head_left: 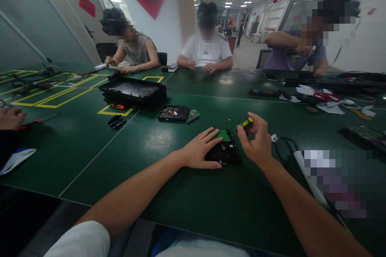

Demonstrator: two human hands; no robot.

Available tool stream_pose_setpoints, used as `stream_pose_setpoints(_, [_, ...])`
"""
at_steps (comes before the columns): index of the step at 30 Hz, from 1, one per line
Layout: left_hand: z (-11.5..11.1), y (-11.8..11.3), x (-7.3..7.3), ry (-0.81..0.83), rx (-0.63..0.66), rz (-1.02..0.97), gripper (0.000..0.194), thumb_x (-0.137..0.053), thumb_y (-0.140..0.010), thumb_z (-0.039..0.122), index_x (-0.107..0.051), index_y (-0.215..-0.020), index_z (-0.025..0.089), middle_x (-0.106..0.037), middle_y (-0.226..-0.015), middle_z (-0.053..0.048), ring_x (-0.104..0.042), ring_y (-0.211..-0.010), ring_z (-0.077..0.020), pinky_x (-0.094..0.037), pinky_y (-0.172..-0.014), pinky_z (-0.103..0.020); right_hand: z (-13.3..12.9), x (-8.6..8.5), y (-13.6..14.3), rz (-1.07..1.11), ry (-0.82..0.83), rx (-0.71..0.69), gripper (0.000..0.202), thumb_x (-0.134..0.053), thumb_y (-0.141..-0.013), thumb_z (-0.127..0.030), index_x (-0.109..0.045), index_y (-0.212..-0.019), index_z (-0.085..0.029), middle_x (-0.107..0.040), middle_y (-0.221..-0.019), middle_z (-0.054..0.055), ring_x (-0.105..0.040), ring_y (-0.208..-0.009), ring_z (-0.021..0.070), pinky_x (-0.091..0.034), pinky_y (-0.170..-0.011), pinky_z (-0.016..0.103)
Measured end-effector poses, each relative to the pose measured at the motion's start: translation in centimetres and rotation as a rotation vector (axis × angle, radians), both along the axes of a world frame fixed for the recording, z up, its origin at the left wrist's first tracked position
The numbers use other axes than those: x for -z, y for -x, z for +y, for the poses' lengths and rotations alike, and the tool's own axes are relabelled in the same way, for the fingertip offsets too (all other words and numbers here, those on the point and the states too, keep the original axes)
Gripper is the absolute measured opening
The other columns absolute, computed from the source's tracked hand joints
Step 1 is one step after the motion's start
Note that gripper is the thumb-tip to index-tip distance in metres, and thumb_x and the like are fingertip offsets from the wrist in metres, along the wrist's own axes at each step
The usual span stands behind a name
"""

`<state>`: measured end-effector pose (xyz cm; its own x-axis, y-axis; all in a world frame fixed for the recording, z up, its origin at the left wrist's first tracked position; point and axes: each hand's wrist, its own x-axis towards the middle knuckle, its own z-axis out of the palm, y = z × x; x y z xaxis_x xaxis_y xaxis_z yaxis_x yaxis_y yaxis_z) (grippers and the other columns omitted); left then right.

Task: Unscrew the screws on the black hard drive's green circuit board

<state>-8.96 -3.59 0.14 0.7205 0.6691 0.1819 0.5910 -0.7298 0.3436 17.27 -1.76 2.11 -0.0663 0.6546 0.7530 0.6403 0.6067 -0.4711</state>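
A black hard drive (230,151) with a green circuit board (223,135) on its upper side lies flat on the green table before me. My left hand (200,149) rests on it, fingers spread across its left part and the thumb along the near edge. Just right of the drive, my right hand (256,138) is raised and grips a small yellow-and-black screwdriver (247,123) by its handle. The screwdriver's tip cannot be made out. Farther off lie another hard drive (173,113) and a loose circuit board (193,116) beside it.
A black plastic tray (132,90) stands at the back left, with small black parts (116,121) nearer me. A laptop-like device (319,180) lies at the right, a cable beside it. Several people sit around the table (120,168); one person's hand (12,117) is at the left edge.
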Motion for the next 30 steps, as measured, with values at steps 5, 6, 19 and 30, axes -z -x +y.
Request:
stream_pose_setpoints(5, [0.2,0.0,0.4,0.004,0.001,-0.026,0.107,-0.067,-0.083,0.081,-0.033,-0.167,0.023,-0.018,-0.176,-0.016,-0.012,-0.164,-0.0412,-0.024,-0.129,-0.064,0.2,0.2,0.0,-0.004,-0.017,0.004,0.056,-0.067,-0.098,-0.042,-0.047,-0.148,-0.027,-0.072,-0.119,0.009,-0.072,-0.075,0.0201,-0.064,-0.072,0.039])
stream_pose_setpoints(6, [0.2,0.0,0.5,0.005,0.003,-0.027,0.107,-0.067,-0.083,0.081,-0.033,-0.167,0.023,-0.018,-0.176,-0.016,-0.011,-0.164,-0.0412,-0.024,-0.129,-0.064,0.2,0.1,0.0,-0.01,-0.017,-0.003,0.056,-0.066,-0.098,-0.042,-0.047,-0.149,-0.027,-0.072,-0.119,0.009,-0.072,-0.075,0.0199,-0.064,-0.073,0.039])
stream_pose_setpoints(19, [0.1,0.0,0.1,0.009,-0.003,0.0,0.109,-0.063,-0.084,0.085,-0.032,-0.167,0.021,-0.017,-0.177,-0.015,-0.01,-0.164,-0.0407,-0.022,-0.13,-0.062,0.3,-0.4,-0.1,-0.03,-0.013,0.021,0.059,-0.068,-0.097,-0.044,-0.048,-0.15,-0.027,-0.07,-0.098,0.004,-0.068,-0.072,0.0214,-0.061,-0.071,0.041])
stream_pose_setpoints(30, [0.0,-0.1,-0.1,-0.003,-0.002,-0.013,0.11,-0.062,-0.084,0.085,-0.036,-0.165,0.015,-0.018,-0.175,-0.02,-0.012,-0.164,-0.0426,-0.022,-0.131,-0.061,0.2,-0.2,0.3,0.015,0.0,-0.134,0.061,-0.059,-0.103,-0.032,-0.039,-0.161,-0.029,-0.066,-0.137,0.013,-0.075,-0.101,0.0255,-0.063,-0.095,0.049])
